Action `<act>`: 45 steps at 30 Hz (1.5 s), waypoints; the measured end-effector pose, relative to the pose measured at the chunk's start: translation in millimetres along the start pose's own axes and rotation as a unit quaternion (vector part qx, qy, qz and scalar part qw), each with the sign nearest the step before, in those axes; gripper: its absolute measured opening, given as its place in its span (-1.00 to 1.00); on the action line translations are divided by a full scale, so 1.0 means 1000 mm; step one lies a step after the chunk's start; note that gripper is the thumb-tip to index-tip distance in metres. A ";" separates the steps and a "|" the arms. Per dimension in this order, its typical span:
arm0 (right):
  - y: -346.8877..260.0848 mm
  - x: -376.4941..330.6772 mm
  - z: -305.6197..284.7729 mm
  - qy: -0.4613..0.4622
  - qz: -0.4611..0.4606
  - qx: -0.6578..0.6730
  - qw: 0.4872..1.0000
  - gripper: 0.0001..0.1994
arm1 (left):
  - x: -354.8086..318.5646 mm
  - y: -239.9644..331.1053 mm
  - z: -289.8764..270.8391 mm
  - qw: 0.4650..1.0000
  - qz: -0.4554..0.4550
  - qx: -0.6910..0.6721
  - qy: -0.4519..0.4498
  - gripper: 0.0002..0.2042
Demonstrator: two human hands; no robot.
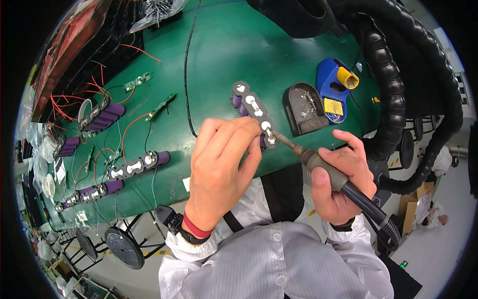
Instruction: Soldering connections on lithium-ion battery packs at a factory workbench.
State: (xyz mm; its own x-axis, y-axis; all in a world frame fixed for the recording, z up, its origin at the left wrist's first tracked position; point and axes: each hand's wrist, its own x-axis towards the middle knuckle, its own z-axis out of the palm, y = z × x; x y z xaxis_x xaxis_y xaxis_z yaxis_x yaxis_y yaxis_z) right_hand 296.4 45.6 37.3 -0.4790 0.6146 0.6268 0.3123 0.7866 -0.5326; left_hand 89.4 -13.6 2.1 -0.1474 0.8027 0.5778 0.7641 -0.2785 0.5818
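My right hand (343, 182) is wrapped round the grey handle of a soldering iron (318, 164). Its metal tip meets the near end of a purple battery pack (254, 107) with black end holders and shiny metal tabs. My left hand (221, 164) is closed at the pack's near left side, fingertips pressed against it; they hide part of the pack. A black tray (302, 107) with solder bits lies just right of the pack. Beyond it stands a blue iron stand (331, 74) with a yellow holder and a yellow sponge.
More purple battery packs (134, 167) with wires lie at the left, beside green circuit boards (160, 107). A black bin of red wires (74, 55) stands at the far left. A black cable (187, 65) crosses the green table (229, 45). Thick black ribbed hoses (386, 84) hang at the right.
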 end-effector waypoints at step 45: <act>-0.006 0.006 0.003 -0.023 -0.030 -0.033 0.999 -0.77 | -0.001 -0.003 0.000 0.999 -0.011 -0.029 -0.013 -0.71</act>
State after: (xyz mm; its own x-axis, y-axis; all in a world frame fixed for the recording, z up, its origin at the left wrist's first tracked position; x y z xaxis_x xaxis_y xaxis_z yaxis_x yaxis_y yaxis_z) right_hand 289.3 45.0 42.7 -0.5356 0.5635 0.6290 0.3340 0.8254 -0.4551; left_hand 87.4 -13.7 0.3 -0.1460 0.8226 0.5496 0.7229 -0.2906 0.6269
